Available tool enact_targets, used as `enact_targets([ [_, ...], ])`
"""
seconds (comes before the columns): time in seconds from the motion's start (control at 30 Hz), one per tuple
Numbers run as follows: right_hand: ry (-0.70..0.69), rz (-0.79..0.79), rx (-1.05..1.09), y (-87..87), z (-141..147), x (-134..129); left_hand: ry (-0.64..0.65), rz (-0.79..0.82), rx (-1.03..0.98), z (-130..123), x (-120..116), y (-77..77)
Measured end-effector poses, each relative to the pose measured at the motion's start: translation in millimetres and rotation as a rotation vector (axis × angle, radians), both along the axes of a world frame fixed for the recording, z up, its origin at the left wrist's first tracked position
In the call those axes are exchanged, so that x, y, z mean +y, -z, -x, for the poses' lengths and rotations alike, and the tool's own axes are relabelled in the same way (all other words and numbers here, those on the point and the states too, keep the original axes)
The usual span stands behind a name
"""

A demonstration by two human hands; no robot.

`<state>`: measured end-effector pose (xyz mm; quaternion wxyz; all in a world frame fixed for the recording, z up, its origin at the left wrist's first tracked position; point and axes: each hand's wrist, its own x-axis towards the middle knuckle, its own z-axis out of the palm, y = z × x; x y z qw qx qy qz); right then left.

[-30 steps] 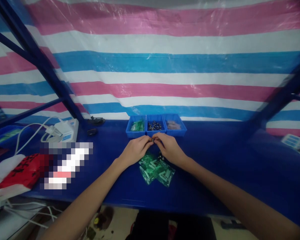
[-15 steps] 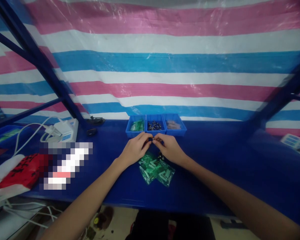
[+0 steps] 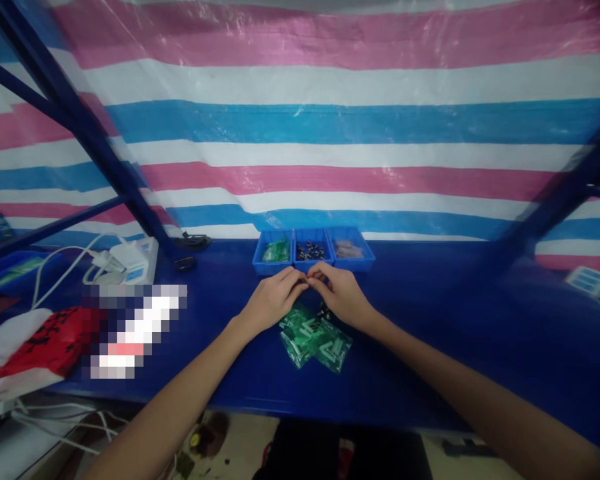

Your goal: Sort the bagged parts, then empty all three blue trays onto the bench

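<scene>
My left hand (image 3: 273,300) and my right hand (image 3: 343,293) meet fingertip to fingertip just in front of three blue bins. Both are closed in a pinch around something small and dark, too small to name. Below them, green plastic packets (image 3: 305,337) with pale strips inside lie on the blue table (image 3: 415,287). Small black parts (image 3: 324,311) sit beside the packets, partly under my right hand. The left bin holds green packets (image 3: 277,251), the middle one black and silver parts (image 3: 310,251), the right one pinkish-brown pieces (image 3: 349,249).
At the left are a white power strip (image 3: 143,263) with cables, a red and white bag (image 3: 55,343) and another blue tray (image 3: 25,270). Small black objects (image 3: 185,263) lie at the back left. A pale blue and white item (image 3: 595,283) is at the far right.
The fingertips have drawn slightly closer together, and the small dark thing between them shows less. The whole view has shifted a little.
</scene>
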<state>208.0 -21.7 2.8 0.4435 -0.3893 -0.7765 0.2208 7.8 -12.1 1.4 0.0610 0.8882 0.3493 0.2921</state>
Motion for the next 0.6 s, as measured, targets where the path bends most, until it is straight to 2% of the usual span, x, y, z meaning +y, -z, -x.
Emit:
enact_targets([
  [0.23, -0.034, -0.050, -0.055, 0.9, -0.9, 1.1, -0.027, 0.006, -0.007, -0.8, 1.7, 0.6],
  [0.47, -0.013, -0.249, -0.297, 2.5, -7.7, 0.9, -0.028, 0.008, 0.053, -0.8, 0.6, -0.2],
  [0.6, -0.052, -0.285, -0.283, 1.3, -9.8, 0.7, -0.009, 0.026, 0.042, -1.1, -2.8, -3.7],
])
